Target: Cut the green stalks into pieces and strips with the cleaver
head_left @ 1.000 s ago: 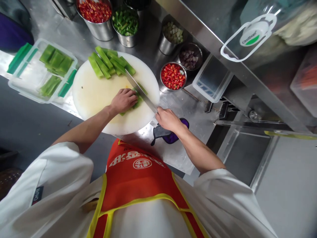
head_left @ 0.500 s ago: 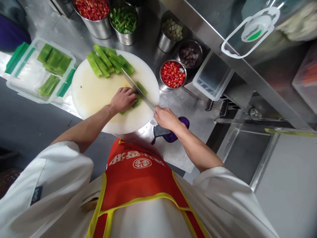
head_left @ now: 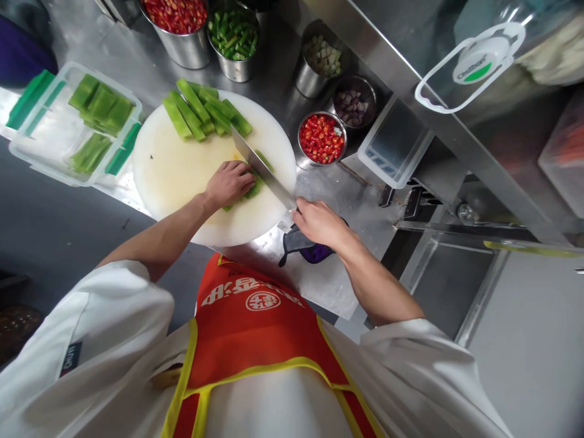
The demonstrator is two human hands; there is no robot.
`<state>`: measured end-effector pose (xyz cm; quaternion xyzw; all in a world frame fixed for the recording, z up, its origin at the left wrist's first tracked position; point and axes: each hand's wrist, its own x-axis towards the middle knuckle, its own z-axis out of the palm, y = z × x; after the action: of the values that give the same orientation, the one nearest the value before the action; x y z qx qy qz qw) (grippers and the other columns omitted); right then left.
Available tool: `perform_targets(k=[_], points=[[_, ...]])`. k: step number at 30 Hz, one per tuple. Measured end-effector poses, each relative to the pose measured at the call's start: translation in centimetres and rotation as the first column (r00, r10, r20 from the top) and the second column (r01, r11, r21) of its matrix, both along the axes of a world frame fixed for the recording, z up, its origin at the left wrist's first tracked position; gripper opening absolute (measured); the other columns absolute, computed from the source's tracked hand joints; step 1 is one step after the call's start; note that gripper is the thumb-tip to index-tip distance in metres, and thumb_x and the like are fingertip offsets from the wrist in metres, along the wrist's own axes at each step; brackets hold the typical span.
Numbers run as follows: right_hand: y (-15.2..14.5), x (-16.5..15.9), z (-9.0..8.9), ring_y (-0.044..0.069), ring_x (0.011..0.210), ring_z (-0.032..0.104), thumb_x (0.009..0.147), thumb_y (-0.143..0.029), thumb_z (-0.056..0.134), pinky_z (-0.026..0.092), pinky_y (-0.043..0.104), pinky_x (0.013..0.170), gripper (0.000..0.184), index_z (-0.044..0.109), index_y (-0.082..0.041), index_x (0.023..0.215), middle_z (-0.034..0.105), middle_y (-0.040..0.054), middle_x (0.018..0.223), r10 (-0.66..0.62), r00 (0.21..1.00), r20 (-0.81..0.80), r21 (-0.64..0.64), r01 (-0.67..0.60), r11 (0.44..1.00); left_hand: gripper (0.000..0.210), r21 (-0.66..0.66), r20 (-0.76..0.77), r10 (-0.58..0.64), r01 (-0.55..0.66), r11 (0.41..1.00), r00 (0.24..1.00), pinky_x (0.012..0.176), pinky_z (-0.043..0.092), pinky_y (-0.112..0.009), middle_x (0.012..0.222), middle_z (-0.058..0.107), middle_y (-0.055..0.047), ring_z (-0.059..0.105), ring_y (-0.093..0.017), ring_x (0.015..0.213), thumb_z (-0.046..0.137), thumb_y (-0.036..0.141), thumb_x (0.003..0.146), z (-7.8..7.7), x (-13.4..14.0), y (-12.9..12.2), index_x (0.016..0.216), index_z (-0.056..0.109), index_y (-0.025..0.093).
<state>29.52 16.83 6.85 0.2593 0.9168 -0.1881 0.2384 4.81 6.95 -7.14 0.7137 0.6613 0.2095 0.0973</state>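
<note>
My right hand is wrapped around the handle of a kitchen knife, its broad blade slanting over the right part of a round white cutting board. With curled fingers, my left hand presses cut green vegetable pieces against the board. The blade is just right of those fingertips; whether its edge touches the vegetable I cannot tell. Thick green vegetable sticks, perhaps celery or celtuce, lie piled at the board's far edge, near the knife tip.
A clear container of green pieces stands left of the board. Metal pots of red chilies, chopped green peppers, pale cubes, purple pieces and red chili rings stand behind. A dark pouch lies nearby.
My right hand has moved slightly right and back with the knife, and more of the blade's flat side shows. The left hand stays on the green pieces.
</note>
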Motion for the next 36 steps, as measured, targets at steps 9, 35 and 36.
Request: perform_targets(k=[9,35,36], points=[[-0.2,-0.8,-2.7,0.032,0.098,0.072,0.103,-0.026,0.037,0.046,0.034,0.079,0.027,0.059,-0.013,0.114,0.076,0.0181,0.101,-0.015,1.0,-0.003,0.005,0.015,1.0,0.035,0.002,-0.084,-0.038,0.039,0.999,0.996,0.096,0.043,-0.051,0.123,0.064,-0.013,0.054,-0.032,0.116,0.044,0.038,0.1,0.4,-0.2,-0.6,0.115,0.071,0.023],[-1.0,-1.5,-0.6,0.032,0.101,0.072,0.103,-0.024,0.037,0.047,0.034,0.081,0.028,0.058,-0.012,0.118,0.076,0.0184,0.104,-0.013,0.999,0.048,-0.014,0.013,1.0,0.033,-0.016,0.043,-0.006,0.006,1.0,0.999,0.099,0.041,-0.054,0.123,0.064,-0.014,0.052,-0.032,0.118,0.047,0.038,0.098,0.1,-0.1,-1.0,0.114,0.073,0.025],[-1.0,-1.5,-0.5,0.032,0.101,0.071,0.104,-0.024,0.037,0.047,0.034,0.082,0.028,0.058,-0.012,0.118,0.076,0.0186,0.104,-0.007,0.999,0.038,-0.01,0.007,1.0,0.033,-0.011,0.045,-0.004,0.004,1.0,0.999,0.098,0.041,-0.053,0.123,0.064,-0.014,0.053,-0.032,0.118,0.047,0.038,0.098,0.1,-0.1,-1.0,0.114,0.073,0.025]])
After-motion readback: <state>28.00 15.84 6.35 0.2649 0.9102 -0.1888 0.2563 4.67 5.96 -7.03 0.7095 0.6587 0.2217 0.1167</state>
